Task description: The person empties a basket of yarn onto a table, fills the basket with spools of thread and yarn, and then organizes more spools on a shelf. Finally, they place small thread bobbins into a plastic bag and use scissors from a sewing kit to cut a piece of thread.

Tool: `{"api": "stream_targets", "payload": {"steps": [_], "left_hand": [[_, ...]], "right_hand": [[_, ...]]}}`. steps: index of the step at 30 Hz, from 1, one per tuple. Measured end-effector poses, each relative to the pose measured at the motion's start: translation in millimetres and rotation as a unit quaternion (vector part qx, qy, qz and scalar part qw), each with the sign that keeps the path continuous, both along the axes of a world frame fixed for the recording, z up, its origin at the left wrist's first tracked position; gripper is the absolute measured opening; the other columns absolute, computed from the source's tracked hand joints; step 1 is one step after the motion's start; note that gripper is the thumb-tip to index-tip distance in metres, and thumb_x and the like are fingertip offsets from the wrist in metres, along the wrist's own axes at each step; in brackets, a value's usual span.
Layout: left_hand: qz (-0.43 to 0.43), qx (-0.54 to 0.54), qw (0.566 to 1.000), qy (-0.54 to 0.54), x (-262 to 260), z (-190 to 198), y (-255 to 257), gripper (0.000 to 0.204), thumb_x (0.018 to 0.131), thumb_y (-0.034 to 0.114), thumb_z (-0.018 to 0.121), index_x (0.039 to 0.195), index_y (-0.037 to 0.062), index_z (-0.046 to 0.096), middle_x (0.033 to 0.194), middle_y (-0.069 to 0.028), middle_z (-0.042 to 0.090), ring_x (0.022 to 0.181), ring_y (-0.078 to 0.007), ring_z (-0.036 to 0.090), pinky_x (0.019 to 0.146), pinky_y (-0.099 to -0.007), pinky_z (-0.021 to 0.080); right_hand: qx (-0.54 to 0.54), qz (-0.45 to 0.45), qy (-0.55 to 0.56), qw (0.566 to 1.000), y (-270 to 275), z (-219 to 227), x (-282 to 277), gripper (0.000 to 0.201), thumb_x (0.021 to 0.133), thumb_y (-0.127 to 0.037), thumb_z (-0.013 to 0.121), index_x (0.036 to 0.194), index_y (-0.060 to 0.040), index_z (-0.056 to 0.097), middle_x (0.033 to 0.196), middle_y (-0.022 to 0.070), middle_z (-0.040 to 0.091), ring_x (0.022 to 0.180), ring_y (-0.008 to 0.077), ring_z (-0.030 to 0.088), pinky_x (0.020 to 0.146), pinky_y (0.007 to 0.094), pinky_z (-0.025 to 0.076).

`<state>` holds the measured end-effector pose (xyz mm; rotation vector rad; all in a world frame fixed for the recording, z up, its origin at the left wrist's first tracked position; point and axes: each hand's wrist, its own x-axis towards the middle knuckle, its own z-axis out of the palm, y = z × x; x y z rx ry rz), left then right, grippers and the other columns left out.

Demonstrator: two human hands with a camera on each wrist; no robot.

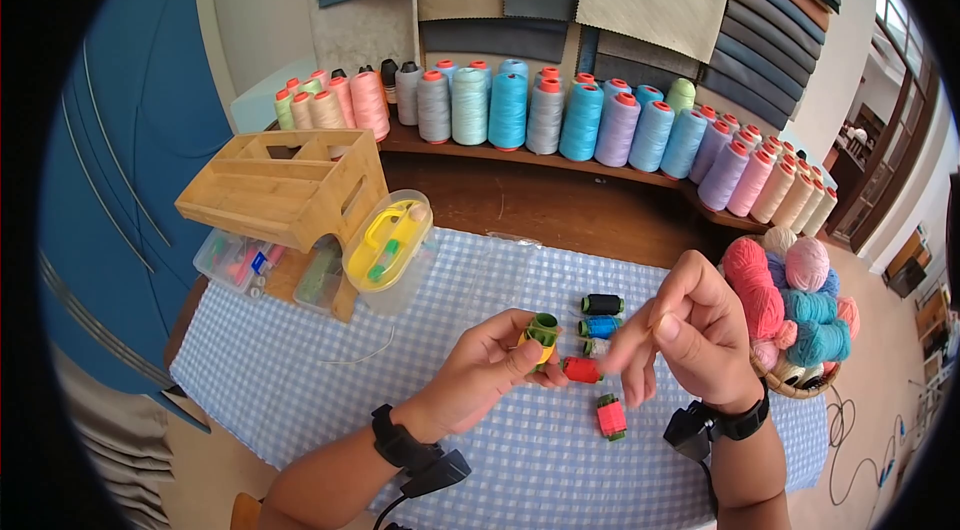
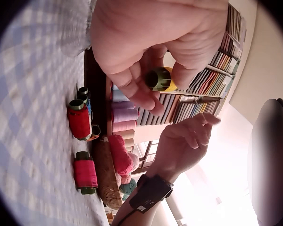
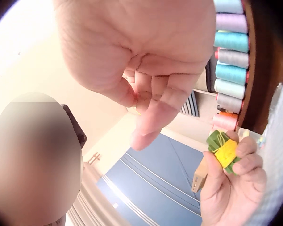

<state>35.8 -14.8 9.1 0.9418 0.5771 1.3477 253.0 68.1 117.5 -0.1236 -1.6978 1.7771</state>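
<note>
My left hand (image 1: 480,370) grips a green spool wound with yellow thread (image 1: 541,338) between thumb and fingers, its hollow end facing up. To its right, my raised right hand (image 1: 695,335) pinches a thin yellow thread end between thumb and index finger; a bit of yellow shows at the fingertips in the right wrist view. The other right fingers are loosely bent. On the cloth between and below the hands lie a black spool (image 1: 602,304), a blue spool (image 1: 600,328), a whitish spool (image 1: 595,347), a red spool (image 1: 581,370) and a pink spool (image 1: 611,416).
A checkered cloth (image 1: 300,360) covers the table. At the left are a wooden organizer (image 1: 270,190), a clear tub with a yellow tray (image 1: 390,240) and a small clear box (image 1: 225,258). A yarn basket (image 1: 800,385) stands right; large thread cones (image 1: 508,112) line the back shelf.
</note>
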Motion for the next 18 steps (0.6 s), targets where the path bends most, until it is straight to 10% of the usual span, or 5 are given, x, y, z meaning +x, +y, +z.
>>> {"api": "stream_targets", "payload": {"steps": [4,7,9,18], "left_hand": [[0.025,0.01,0.999,0.026,-1.0,-2.0,-0.1,0.028,0.099,0.018,0.067,0.121,0.0037,0.056,0.107,-0.0095,0.066,0.097,-0.0226,0.069,0.088,-0.0387,0.056],[0.029,0.009,0.999,0.022,-0.6,-0.5,-0.7,0.027,0.097,0.014,0.069,0.119,0.0035,0.057,0.106,-0.009,0.066,0.096,-0.0214,0.068,0.086,-0.0369,0.057],[0.033,0.008,0.999,0.026,-0.9,-0.5,-0.9,0.026,0.097,0.013,0.069,0.118,0.0033,0.057,0.105,-0.0089,0.066,0.094,-0.0206,0.068,0.085,-0.0361,0.057],[0.1,0.038,0.993,0.053,2.6,2.8,-1.0,0.032,0.087,0.0,0.077,0.115,0.0002,0.061,0.11,-0.0088,0.067,0.101,-0.0119,0.065,0.088,-0.0279,0.058]], "right_hand": [[0.086,-0.047,-0.06,0.993,9.0,-7.5,1.2,0.011,0.103,-0.01,0.057,0.101,-0.0042,0.048,0.075,0.0086,0.068,0.063,0.01,0.063,0.051,0.0247,0.046],[0.309,-0.184,-0.154,0.921,7.1,-8.3,-4.9,0.018,0.098,-0.013,0.066,0.104,-0.0006,0.054,0.074,0.0082,0.065,0.059,0.0136,0.063,0.05,0.0305,0.045],[0.539,-0.235,-0.159,0.793,5.4,-6.7,-12.3,0.02,0.09,-0.012,0.073,0.101,-0.0005,0.06,0.074,0.0097,0.063,0.057,0.0228,0.061,0.051,0.035,0.047],[0.534,-0.203,-0.184,0.799,4.9,-6.6,-9.0,0.032,0.08,-0.015,0.081,0.062,-0.0052,0.057,0.061,0.0066,0.045,0.05,0.0247,0.05,0.045,0.0381,0.04]]}}
